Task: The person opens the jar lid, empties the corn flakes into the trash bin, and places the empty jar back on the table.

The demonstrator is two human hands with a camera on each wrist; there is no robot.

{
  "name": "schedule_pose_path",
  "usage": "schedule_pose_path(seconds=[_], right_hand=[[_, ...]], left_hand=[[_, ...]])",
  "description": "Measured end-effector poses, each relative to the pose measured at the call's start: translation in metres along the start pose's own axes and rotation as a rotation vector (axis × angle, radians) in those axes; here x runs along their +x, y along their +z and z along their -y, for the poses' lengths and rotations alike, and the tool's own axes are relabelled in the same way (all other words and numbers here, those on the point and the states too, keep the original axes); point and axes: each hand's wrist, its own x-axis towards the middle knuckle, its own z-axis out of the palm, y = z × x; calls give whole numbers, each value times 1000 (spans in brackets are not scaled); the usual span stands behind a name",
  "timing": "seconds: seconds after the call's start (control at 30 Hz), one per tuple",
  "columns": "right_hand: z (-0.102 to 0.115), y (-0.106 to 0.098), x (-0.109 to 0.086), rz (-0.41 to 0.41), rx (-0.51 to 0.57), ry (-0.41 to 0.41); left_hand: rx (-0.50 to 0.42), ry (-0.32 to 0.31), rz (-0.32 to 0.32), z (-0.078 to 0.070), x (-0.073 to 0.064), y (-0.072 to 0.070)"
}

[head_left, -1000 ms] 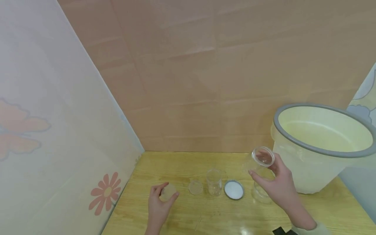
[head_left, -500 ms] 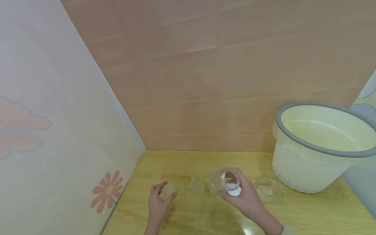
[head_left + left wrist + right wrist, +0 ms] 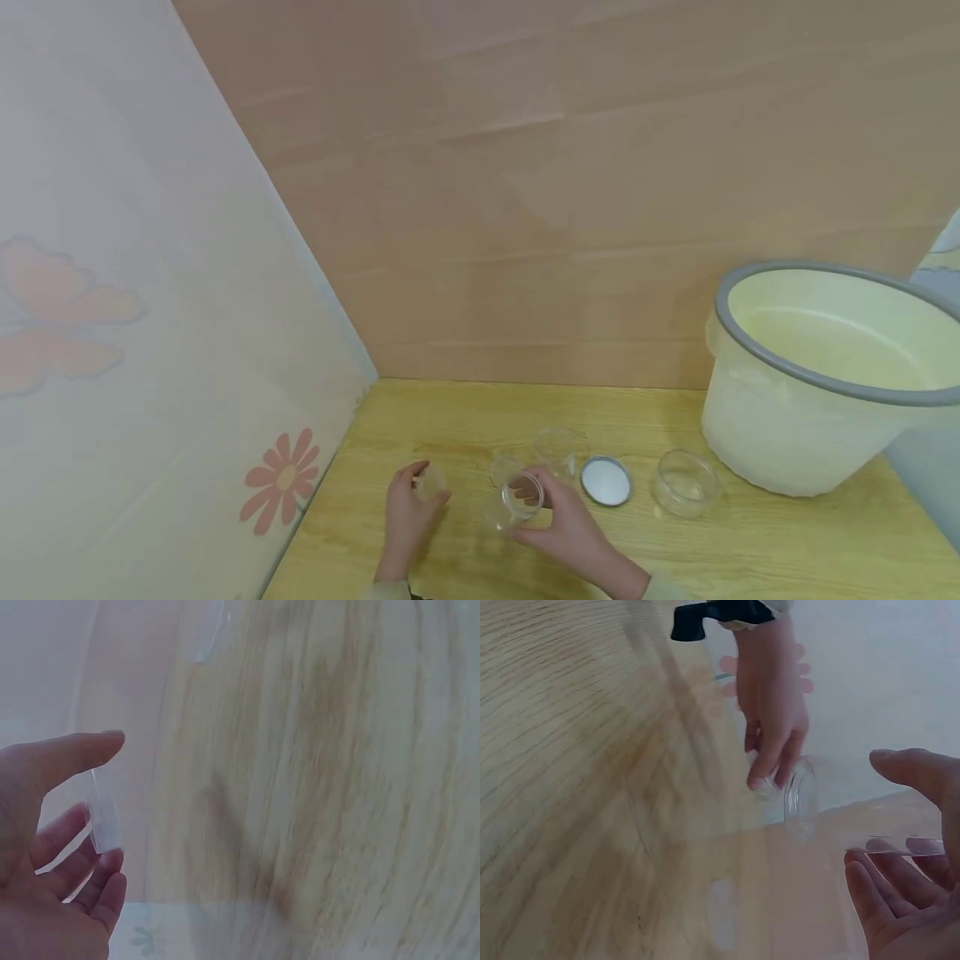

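My left hand (image 3: 407, 521) pinches a translucent round lid (image 3: 432, 482) by its edge, thumb on one side and fingers on the other. The left wrist view shows this lid (image 3: 106, 817) edge-on, against the fingertips. To its right, my right hand (image 3: 567, 527) grips a clear jar (image 3: 501, 515), tilted, with its round rim in view. In the right wrist view the jar's rim (image 3: 801, 799) is close to the left hand (image 3: 772, 712). Behind the jar a second clear lid (image 3: 503, 467) lies on the table, partly covered.
A clear cup (image 3: 557, 446) stands behind the right hand. Farther right are a white lid with a grey rim (image 3: 607, 481) and a wide clear container (image 3: 686, 483). A large cream bucket (image 3: 787, 425) with a grey rim occupies the table's (image 3: 450, 408) right side.
My right hand has carried the jar leftward, from above the wide container past the white lid to beside the left hand. The left hand keeps its lid in nearly the same place.
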Motion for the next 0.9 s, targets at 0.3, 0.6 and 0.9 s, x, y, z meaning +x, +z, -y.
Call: schedule_pose_path(seconds=[0.3, 0.6, 0.9], right_hand=[[-28, 35, 38, 64, -46, 56], [-53, 56, 69, 9, -94, 84], [-66, 65, 84, -23, -145, 96]], left_hand=[[-4, 30, 52, 7, 26, 1], [68, 7, 38, 16, 55, 12], [91, -25, 62, 24, 62, 20]])
